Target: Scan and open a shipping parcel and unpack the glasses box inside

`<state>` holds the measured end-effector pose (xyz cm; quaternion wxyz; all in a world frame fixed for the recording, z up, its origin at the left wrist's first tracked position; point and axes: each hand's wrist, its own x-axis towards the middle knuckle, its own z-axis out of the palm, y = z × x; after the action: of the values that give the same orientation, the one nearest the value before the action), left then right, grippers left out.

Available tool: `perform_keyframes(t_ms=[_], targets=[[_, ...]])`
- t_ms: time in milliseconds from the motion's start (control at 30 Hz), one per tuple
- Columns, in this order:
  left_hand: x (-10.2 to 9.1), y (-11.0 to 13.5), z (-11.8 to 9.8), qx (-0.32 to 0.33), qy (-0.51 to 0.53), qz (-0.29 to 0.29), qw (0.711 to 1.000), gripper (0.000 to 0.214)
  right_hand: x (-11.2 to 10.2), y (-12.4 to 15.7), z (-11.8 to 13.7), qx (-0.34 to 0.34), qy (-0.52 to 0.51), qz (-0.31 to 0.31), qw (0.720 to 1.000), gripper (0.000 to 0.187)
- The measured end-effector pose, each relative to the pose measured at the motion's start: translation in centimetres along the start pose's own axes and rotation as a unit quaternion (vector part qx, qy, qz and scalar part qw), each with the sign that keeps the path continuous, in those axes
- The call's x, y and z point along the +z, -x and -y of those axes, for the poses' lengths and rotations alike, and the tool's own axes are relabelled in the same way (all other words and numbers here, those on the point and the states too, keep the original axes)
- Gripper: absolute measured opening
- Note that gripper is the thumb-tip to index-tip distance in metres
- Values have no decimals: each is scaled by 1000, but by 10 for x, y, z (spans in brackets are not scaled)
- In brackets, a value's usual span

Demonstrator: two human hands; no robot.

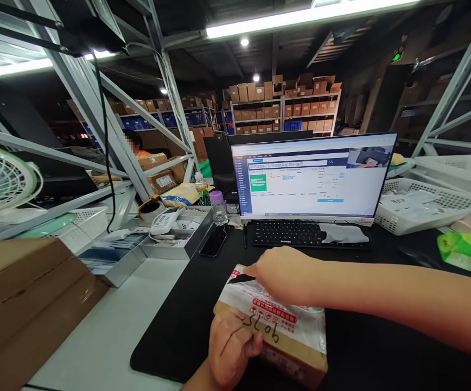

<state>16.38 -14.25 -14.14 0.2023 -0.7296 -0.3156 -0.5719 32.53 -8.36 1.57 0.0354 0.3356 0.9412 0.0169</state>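
A cardboard box (300, 350) lies on the black desk mat, its top covered by white tape with red printing. Handwritten black digits run along its near side. My left hand (231, 345) is closed against the box's near left edge, thumb folded in, gripping it. Across the top of the box reaches my right hand (282, 274), fingers curled in toward the far left corner. A black strip (241, 278) shows just under those fingers; whether it is a held tool or part of the wrapping I cannot tell.
Behind the box stand a keyboard (288, 233) and a lit monitor (300, 184). A phone (216, 240) and a purple-capped bottle (218, 209) are to the left. Large cartons (27, 304) fill the left side. White baskets (434, 203) and a green packet (459, 250) sit right.
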Motion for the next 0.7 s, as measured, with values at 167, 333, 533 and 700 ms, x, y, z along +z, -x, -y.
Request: perform_keyframes(t_ms=[167,333,533,700], targets=[[-9,-5,5,3,0,26,1000,18,-12,8,6,-21,66,32,997,17],[-10,-7,8,-14,-33,22,999,12,-5,48,-9,-21,100,56,993,17],[-14,-25,19,9,-61,237,970,68,-4,102,-26,18,67,82,994,42],[-14,-46,26,59,-45,352,933,58,-2,147,-39,65,6,-83,994,31]])
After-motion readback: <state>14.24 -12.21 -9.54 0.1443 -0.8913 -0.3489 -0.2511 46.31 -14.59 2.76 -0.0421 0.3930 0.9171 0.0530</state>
